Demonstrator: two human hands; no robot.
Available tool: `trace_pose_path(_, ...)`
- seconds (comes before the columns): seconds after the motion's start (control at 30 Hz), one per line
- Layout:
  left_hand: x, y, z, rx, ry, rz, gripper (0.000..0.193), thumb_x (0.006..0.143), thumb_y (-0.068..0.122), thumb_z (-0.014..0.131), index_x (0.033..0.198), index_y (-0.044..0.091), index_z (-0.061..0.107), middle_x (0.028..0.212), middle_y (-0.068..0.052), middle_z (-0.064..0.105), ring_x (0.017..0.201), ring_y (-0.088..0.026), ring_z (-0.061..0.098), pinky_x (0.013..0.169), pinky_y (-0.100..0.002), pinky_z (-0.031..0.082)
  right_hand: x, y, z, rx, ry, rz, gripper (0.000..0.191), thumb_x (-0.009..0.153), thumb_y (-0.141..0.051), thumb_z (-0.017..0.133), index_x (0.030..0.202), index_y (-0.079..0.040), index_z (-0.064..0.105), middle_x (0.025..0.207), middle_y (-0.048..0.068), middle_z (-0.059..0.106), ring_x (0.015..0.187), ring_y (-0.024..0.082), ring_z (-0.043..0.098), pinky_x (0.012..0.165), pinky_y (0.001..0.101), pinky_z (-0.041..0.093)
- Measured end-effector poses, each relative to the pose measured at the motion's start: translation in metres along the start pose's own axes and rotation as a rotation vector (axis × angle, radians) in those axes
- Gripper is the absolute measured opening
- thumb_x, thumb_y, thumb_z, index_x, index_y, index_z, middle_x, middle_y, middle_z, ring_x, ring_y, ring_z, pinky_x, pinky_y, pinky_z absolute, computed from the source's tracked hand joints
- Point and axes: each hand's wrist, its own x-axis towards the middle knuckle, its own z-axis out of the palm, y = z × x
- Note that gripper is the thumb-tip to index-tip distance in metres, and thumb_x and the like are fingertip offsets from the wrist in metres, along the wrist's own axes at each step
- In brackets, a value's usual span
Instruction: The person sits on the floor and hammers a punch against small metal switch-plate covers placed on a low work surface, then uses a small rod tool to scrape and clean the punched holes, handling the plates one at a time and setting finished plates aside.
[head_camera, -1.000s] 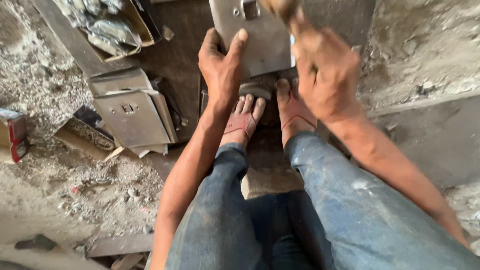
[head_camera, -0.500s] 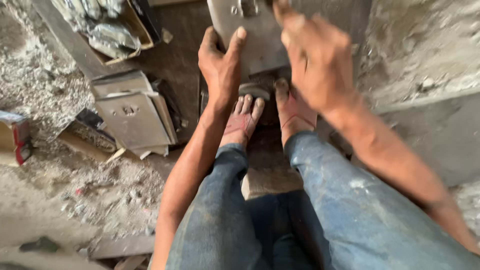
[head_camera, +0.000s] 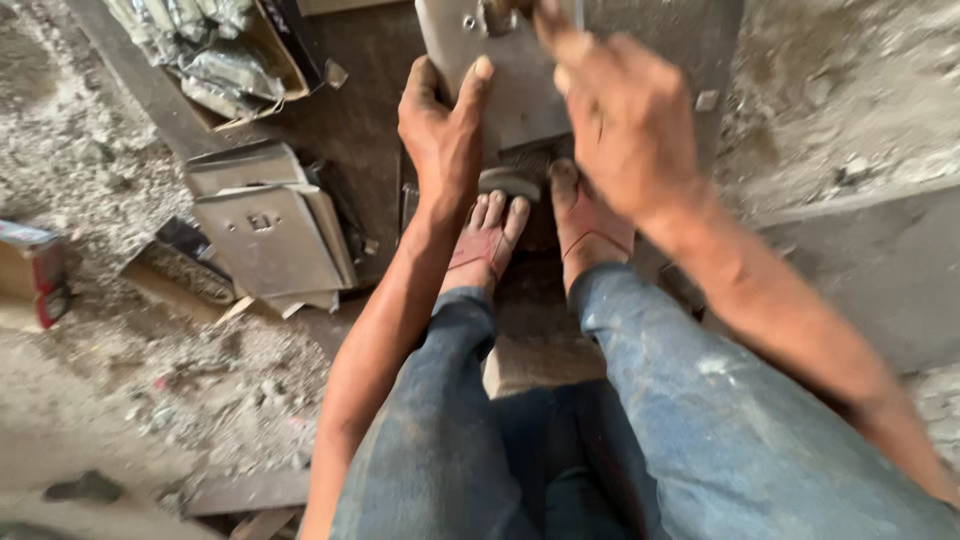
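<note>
My left hand (head_camera: 440, 135) grips the left edge of a flat grey metal plate (head_camera: 500, 95), thumb over its face. The plate stands on the floor just beyond my feet (head_camera: 540, 225) in red sandals. My right hand (head_camera: 625, 115) is blurred in front of the plate's right side, fingers curled near its top, around something I cannot make out. My knees in blue jeans (head_camera: 600, 430) fill the lower frame.
A stack of similar grey metal plates (head_camera: 265, 230) lies on the floor to the left. A cardboard box with plastic-wrapped parts (head_camera: 215, 55) sits at upper left. Dusty rubble covers the ground on the left; a concrete ledge (head_camera: 850, 210) runs on the right.
My right hand has moved from the plate's right side up and across its top. The left hand keeps its grip on the plate's left edge.
</note>
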Motion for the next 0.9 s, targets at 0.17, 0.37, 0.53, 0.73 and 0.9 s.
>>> trace_pose_path(0.17, -0.001, -0.005, -0.001, -0.081, 0.006, -0.011, 0.031, 0.094, 0.026, 0.078, 0.101, -0.002, 0.066, 0.088, -0.003, 0.07, 0.081, -0.007, 0.057, 0.074, -0.026, 0.053, 0.007, -0.008, -0.002, -0.082, -0.032, 0.012, 0.049, 0.104, -0.002, 0.073, 0.151, -0.014, 0.063, 0.087, 0.017, 0.061, 0.076, 0.035, 0.065, 0.069, 0.044, 0.054)
trace_pose_path(0.37, 0.01, -0.005, 0.0, -0.189, 0.004, 0.055, 0.03, 0.098, 0.024, 0.075, 0.109, -0.003, 0.066, 0.095, -0.004, 0.071, 0.086, -0.007, 0.06, 0.079, -0.026, 0.054, 0.001, -0.028, -0.026, 0.079, 0.097, -0.074, 0.044, 0.111, 0.006, 0.063, 0.15, -0.012, 0.054, 0.115, 0.017, 0.07, 0.087, 0.029, 0.068, 0.079, 0.0386, 0.057)
trace_pose_path(0.53, 0.012, -0.005, -0.003, -0.197, -0.031, 0.067, 0.03, 0.097, 0.022, 0.076, 0.11, -0.003, 0.066, 0.097, -0.005, 0.071, 0.088, -0.009, 0.062, 0.081, -0.027, 0.056, 0.004, -0.016, -0.015, -0.012, 0.021, 0.006, 0.042, 0.108, 0.001, 0.07, 0.146, -0.016, 0.062, 0.095, 0.015, 0.066, 0.083, 0.031, 0.067, 0.077, 0.0411, 0.056)
trace_pose_path(0.73, 0.009, -0.006, -0.002, -0.145, -0.017, 0.062, 0.03, 0.097, 0.023, 0.077, 0.11, -0.002, 0.067, 0.098, -0.006, 0.072, 0.089, -0.01, 0.065, 0.082, -0.028, 0.057, 0.0, -0.012, -0.01, 0.012, 0.048, -0.033, 0.044, 0.107, 0.001, 0.069, 0.148, -0.012, 0.061, 0.092, 0.016, 0.065, 0.08, 0.034, 0.066, 0.072, 0.0427, 0.056)
trace_pose_path(0.9, 0.008, -0.005, 0.0, -0.107, -0.027, 0.045, 0.033, 0.097, 0.026, 0.077, 0.109, -0.003, 0.066, 0.096, -0.006, 0.073, 0.087, -0.01, 0.063, 0.08, -0.028, 0.057, -0.002, -0.011, -0.014, 0.08, 0.071, -0.018, 0.042, 0.112, 0.002, 0.066, 0.15, -0.015, 0.056, 0.109, 0.016, 0.068, 0.095, 0.034, 0.07, 0.082, 0.0391, 0.058)
